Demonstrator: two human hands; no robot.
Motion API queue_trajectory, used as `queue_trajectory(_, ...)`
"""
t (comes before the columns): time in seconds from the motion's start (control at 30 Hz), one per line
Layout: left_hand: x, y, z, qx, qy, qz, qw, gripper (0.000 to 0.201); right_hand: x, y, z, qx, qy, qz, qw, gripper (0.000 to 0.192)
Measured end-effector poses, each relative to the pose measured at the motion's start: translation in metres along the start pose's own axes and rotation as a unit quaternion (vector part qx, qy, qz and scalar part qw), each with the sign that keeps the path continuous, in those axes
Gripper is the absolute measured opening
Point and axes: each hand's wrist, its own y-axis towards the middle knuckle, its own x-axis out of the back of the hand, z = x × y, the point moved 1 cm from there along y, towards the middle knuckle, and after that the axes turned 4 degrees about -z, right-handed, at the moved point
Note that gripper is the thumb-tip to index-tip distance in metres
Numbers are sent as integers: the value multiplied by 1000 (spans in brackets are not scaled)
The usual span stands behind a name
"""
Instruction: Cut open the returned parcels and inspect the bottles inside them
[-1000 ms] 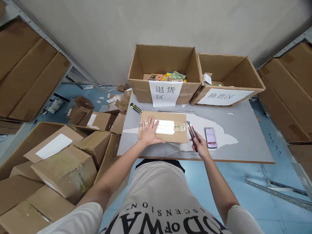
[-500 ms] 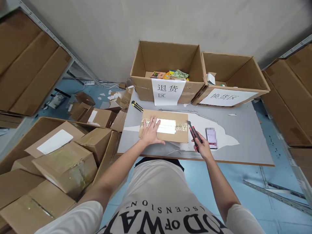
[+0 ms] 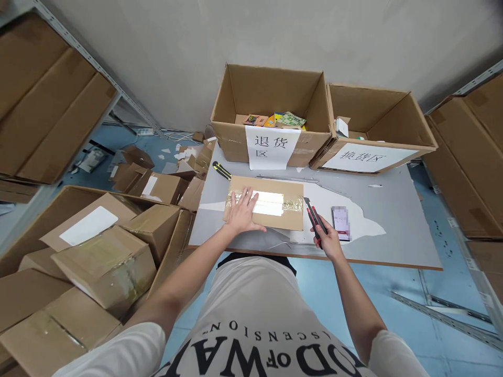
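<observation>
A taped cardboard box (image 3: 293,219) with a white label lies flat on the table in front of me. My left hand (image 3: 242,212) rests on its left part, fingers spread and pressing on the top. Just right of the box, my right hand (image 3: 327,235) is closed around a black and red box cutter (image 3: 314,217). The cutter's tip points up and left, close to the box's right edge but apart from it. Beside my right hand lies a phone (image 3: 341,224) with its screen lit. A second cutter, yellow and black (image 3: 222,170), lies behind the box's left corner.
Two open cartons with paper signs stand along the table's back: the left carton (image 3: 231,146) holds colourful packs, the right carton (image 3: 416,139) small boxes. A large bin (image 3: 173,246) of parcels stands left of the grey table (image 3: 408,230). Shelves with cartons flank both sides.
My right hand and the box cutter have shifted very slightly right and down, away from the box's edge. My left hand and the box stay in place.
</observation>
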Motion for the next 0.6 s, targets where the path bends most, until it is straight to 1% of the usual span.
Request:
queue_trajectory(0.23,1,0,-1,4,-7,5,1000,119,6,-3,4,-8,-28,17,999,73)
queue_trajectory(0.43,-1,1,0,3,-11,11,1000,118,21,5,11,-15,-68,63,996,70)
queue_trajectory(0.6,-4,2,1,16,-16,11,1000,115,31,7,9,-26,-86,90,992,72)
